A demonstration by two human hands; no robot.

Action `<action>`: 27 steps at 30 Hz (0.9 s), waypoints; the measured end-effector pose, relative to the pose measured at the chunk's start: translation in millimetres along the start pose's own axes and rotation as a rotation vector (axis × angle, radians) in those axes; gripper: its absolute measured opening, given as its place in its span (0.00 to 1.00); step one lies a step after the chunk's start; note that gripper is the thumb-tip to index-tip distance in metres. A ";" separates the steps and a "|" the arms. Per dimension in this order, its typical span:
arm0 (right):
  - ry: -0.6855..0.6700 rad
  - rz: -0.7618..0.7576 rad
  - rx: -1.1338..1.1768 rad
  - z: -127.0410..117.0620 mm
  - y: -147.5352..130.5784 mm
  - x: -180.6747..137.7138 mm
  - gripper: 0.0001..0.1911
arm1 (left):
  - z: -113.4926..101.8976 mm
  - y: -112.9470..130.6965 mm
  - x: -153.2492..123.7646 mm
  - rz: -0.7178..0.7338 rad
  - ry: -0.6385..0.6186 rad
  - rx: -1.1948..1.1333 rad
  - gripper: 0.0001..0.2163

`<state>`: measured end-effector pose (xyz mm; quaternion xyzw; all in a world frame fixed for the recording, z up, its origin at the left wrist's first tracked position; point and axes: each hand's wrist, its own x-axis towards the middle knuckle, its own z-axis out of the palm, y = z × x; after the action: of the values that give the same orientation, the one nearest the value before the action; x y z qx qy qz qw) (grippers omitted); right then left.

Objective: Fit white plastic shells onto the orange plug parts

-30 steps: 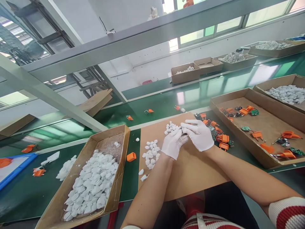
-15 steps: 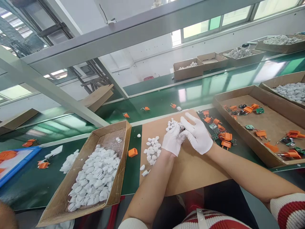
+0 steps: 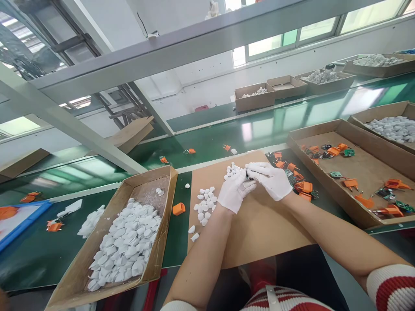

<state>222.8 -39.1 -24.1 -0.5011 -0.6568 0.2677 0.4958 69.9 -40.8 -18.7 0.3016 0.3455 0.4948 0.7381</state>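
Observation:
My left hand, in a white glove, is closed over the brown cardboard sheet, its fingers curled and pressed together. My right hand, also gloved, meets it from the right with fingers together and tips pinched. Between the fingertips of both hands shows a small dark piece, mostly hidden, whose kind I cannot make out. Just behind the left hand lies a heap of small white lumps. More loose white lumps are spread left of my left wrist. Orange plugs with green circuit boards lie beyond my right hand.
At left stands a cardboard tray of white lumps, beside an orange plug housing. A large cardboard tray with plugs and boards is at right. Behind runs a green conveyor belt carrying several orange plugs. A blue-rimmed tray sits far left.
My right hand's spread fingers have come together and closed in at the left hand's fingertips. The plugs on the belt have shifted left. The view has moved slightly.

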 end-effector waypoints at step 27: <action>0.027 -0.166 -0.011 8.7 10.7 0.4 0.14 | 1.5 1.8 -6.4 -0.024 -0.087 0.000 0.15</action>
<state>219.0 -33.7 -36.3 -0.4512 -0.6909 0.2154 0.5222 68.5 -46.4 -15.1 0.3188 0.3165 0.4723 0.7584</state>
